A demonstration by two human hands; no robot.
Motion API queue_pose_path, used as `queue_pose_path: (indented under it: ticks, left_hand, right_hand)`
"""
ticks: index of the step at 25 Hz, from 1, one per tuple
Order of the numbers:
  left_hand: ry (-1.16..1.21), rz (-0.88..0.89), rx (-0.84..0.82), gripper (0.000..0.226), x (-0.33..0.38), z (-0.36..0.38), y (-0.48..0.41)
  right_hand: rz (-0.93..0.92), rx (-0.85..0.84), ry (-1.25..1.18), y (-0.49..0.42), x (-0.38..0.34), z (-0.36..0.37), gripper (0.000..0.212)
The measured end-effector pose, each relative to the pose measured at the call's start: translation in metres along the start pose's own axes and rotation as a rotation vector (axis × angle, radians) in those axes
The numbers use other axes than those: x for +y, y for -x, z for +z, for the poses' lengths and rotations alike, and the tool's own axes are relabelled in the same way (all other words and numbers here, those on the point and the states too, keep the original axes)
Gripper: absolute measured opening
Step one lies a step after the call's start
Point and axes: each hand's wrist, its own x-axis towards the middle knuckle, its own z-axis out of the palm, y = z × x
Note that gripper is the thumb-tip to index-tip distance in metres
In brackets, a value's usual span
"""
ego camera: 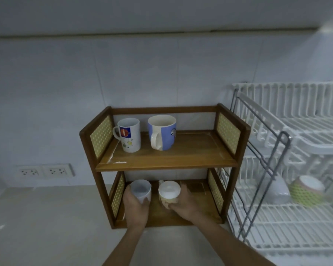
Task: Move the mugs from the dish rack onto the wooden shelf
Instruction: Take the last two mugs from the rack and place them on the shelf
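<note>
The two-tier wooden shelf (pixel 190 162) stands on the counter against the wall. On its top tier sit a white mug with a red and blue print (pixel 130 138) and a blue and white mug (pixel 164 135), both upright. Inside the lower tier, my left hand (pixel 136 206) grips a plain white mug (pixel 141 190), and my right hand (pixel 183 203) grips a cream and brown mug (pixel 169 192). The white dish rack (pixel 296 189) stands to the right, holding a green patterned mug (pixel 307 191) and a pale mug (pixel 279 189), both tipped on the lower level.
A double wall socket (pixel 44 171) sits low on the tiled wall to the left. The pale counter (pixel 46 217) stretches left of the shelf. The rack's grey metal frame (pixel 265 169) stands close beside the shelf's right side.
</note>
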Motion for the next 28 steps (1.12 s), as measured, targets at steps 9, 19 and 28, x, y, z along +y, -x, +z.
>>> queue_pose_path:
  ticks: [9, 19, 28]
  left_hand:
    - [0.020, 0.503, -0.248, 0.044, 0.082, 0.004, 0.117]
    - [0.066, 0.933, -0.468, 0.023, 0.174, 0.112, 0.219]
    - [-0.232, 0.430, -0.558, 0.038, 0.208, 0.243, 0.210]
  right_hand:
    - [-0.343, 0.263, 0.129, 0.155, 0.019, -0.096, 0.049]
    - [-0.226, 0.564, 0.398, 0.173, 0.133, -0.255, 0.019]
    - [-0.158, 0.020, 1.321, 0.068, 0.200, -0.347, 0.061]
